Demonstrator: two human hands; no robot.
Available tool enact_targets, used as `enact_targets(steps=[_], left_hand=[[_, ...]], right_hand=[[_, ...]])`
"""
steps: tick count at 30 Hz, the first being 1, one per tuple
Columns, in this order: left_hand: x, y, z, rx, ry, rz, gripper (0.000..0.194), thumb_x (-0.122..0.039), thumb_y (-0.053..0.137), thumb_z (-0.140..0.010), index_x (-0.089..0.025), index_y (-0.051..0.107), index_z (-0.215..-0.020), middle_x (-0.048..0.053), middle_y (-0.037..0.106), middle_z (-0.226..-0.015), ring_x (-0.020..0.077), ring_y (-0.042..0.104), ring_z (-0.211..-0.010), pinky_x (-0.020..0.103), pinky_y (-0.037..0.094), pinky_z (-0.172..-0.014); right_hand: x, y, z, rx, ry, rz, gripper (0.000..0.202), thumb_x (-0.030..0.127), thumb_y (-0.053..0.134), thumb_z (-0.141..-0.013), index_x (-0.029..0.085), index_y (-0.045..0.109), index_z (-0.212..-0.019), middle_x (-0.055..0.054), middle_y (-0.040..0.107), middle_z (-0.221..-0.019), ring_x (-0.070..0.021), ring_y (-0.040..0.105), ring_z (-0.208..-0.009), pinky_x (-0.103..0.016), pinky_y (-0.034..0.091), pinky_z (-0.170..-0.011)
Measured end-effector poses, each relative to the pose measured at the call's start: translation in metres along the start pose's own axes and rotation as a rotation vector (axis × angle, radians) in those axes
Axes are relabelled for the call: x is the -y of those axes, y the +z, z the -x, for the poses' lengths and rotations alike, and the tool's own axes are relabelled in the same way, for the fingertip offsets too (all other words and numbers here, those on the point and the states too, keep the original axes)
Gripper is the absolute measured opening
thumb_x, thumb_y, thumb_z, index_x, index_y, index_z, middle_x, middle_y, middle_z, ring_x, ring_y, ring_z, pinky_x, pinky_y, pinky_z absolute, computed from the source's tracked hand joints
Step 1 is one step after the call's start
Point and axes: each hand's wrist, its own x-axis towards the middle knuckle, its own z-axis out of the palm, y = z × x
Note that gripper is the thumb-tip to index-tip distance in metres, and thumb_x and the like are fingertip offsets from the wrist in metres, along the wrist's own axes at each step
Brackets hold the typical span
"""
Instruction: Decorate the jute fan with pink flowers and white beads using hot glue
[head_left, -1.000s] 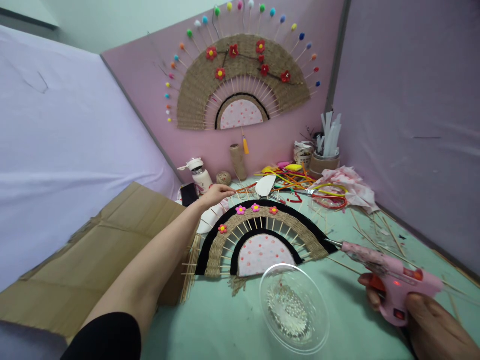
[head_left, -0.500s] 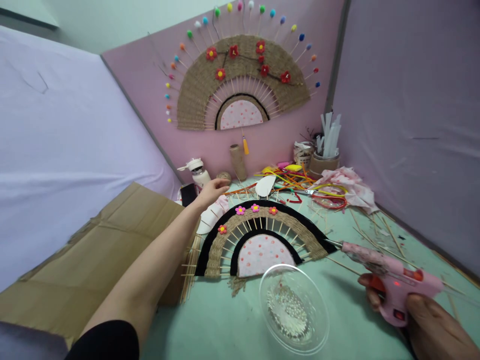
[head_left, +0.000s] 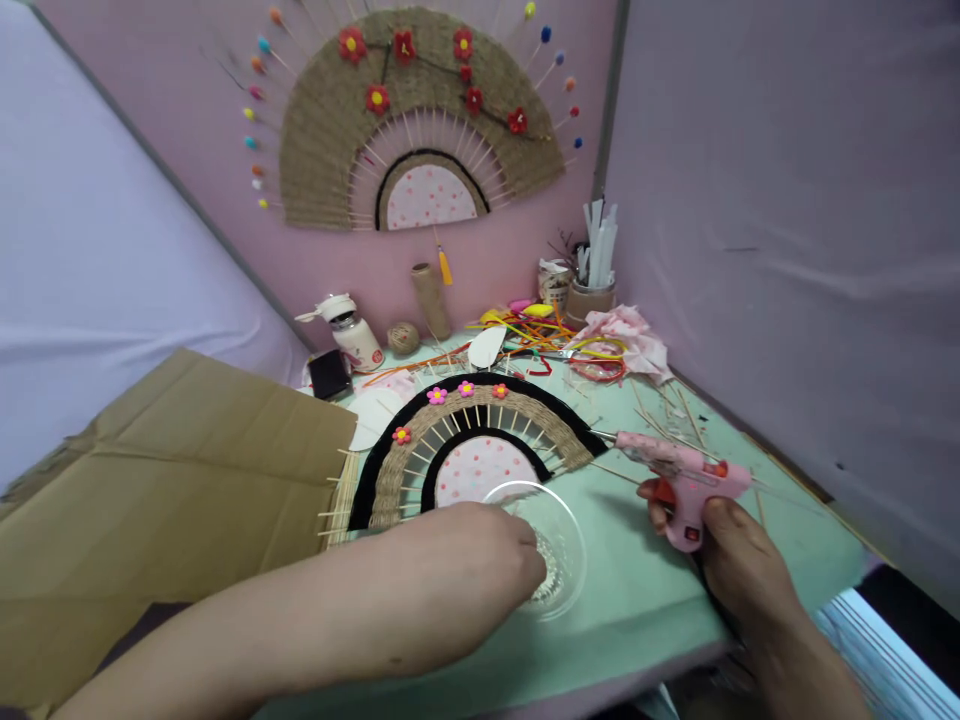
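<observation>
My right hand is wrapped round a pink hot glue gun, a finger at its red trigger. The gun's nozzle meets the right end of the black band on a small woven fan, which carries several pink and orange flowers. My left hand reaches down into a clear plastic bowl of small pearly beads. Its fingers are curled together, tips hidden by the hand, so what they pinch, if anything, does not show. The left forearm covers the space in front of the fan.
Cardboard lies at left. Behind the fan stand a white bottle, a twine ball and a cardboard tube. Scissors, pipe cleaners and loose sticks clutter the right. A large fan hangs on the pink wall.
My left hand has come back from near the twine ball and dipped into the bead bowl. The glue gun's tip stays at the fan's right end. The view has shifted.
</observation>
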Motion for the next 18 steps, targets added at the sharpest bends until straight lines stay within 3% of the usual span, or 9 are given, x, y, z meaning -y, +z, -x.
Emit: enact_targets(steps=[3, 5, 7, 8, 10, 13, 15, 18], left_hand=[[0.013, 0.023, -0.022, 0.136, 0.093, -0.2, 0.031, -0.007, 0.056, -0.068, -0.035, 0.065, -0.059, 0.007, 0.067, -0.064, 0.0207, 0.06, -0.056, 0.037, 0.039, -0.051], [0.023, 0.038, -0.041, 0.212, 0.117, -0.247, 0.038, -0.004, 0.061, -0.061, -0.032, 0.047, -0.039, 0.008, 0.066, -0.058, 0.0214, 0.06, -0.054, 0.038, 0.039, -0.05], [0.032, 0.054, -0.058, 0.268, 0.045, -0.254, 0.053, 0.0, 0.066, -0.052, -0.027, 0.026, -0.031, 0.006, 0.064, -0.054, 0.0203, 0.061, -0.055, 0.036, 0.04, -0.051], [0.035, 0.062, -0.065, 0.271, -0.01, -0.25, 0.056, 0.002, 0.067, -0.048, -0.027, 0.023, -0.029, 0.004, 0.063, -0.051, 0.0204, 0.062, -0.056, 0.035, 0.041, -0.052], [0.039, 0.077, -0.076, 0.243, -0.088, -0.251, 0.053, 0.002, 0.07, -0.045, -0.026, 0.029, -0.027, 0.0, 0.061, -0.049, 0.021, 0.064, -0.063, 0.033, 0.044, -0.059], [0.038, 0.089, -0.085, 0.257, -0.24, -0.225, 0.036, 0.003, 0.07, -0.046, -0.024, 0.05, -0.034, 0.001, 0.068, -0.058, 0.0246, 0.069, -0.08, 0.034, 0.048, -0.073], [0.032, 0.086, -0.087, 0.301, -0.276, -0.204, 0.029, 0.005, 0.068, -0.05, -0.021, 0.058, -0.041, 0.006, 0.072, -0.07, 0.0265, 0.069, -0.089, 0.035, 0.048, -0.079], [0.02, 0.074, -0.09, 0.403, -0.306, -0.209, 0.032, 0.008, 0.066, -0.052, -0.018, 0.054, -0.038, 0.01, 0.074, -0.076, 0.028, 0.069, -0.09, 0.036, 0.049, -0.081]], right_hand=[[-0.002, -0.002, 0.002, 0.036, -0.011, -0.016, 0.052, 0.063, 0.062, -0.077, 0.015, 0.075, -0.09, -0.008, 0.069, -0.072, -0.0203, 0.06, -0.062, -0.028, 0.048, -0.053], [-0.002, -0.004, 0.003, 0.032, -0.014, -0.018, 0.051, 0.063, 0.062, -0.078, 0.015, 0.075, -0.09, -0.008, 0.069, -0.073, -0.02, 0.061, -0.063, -0.028, 0.048, -0.052], [-0.001, -0.004, 0.004, 0.016, -0.012, -0.029, 0.048, 0.061, 0.064, -0.078, 0.015, 0.075, -0.088, -0.008, 0.07, -0.073, -0.0192, 0.061, -0.063, -0.027, 0.048, -0.053], [-0.001, -0.004, 0.004, 0.015, -0.007, -0.04, 0.047, 0.06, 0.065, -0.078, 0.016, 0.075, -0.087, -0.009, 0.07, -0.074, -0.0189, 0.062, -0.063, -0.026, 0.048, -0.054], [-0.002, -0.005, 0.004, 0.017, 0.001, -0.065, 0.046, 0.06, 0.066, -0.076, 0.016, 0.076, -0.086, -0.009, 0.071, -0.075, -0.0182, 0.062, -0.062, -0.026, 0.048, -0.054], [-0.005, -0.006, 0.003, 0.007, -0.002, -0.103, 0.046, 0.06, 0.069, -0.074, 0.017, 0.076, -0.088, -0.009, 0.073, -0.079, -0.017, 0.061, -0.061, -0.025, 0.049, -0.054], [-0.008, -0.007, 0.003, 0.002, -0.002, -0.125, 0.044, 0.059, 0.07, -0.073, 0.019, 0.077, -0.088, -0.009, 0.073, -0.08, -0.0165, 0.061, -0.06, -0.025, 0.051, -0.055], [-0.01, -0.009, 0.003, 0.02, -0.007, -0.134, 0.042, 0.059, 0.07, -0.073, 0.02, 0.078, -0.087, -0.009, 0.073, -0.08, -0.0166, 0.06, -0.061, -0.024, 0.05, -0.053]])
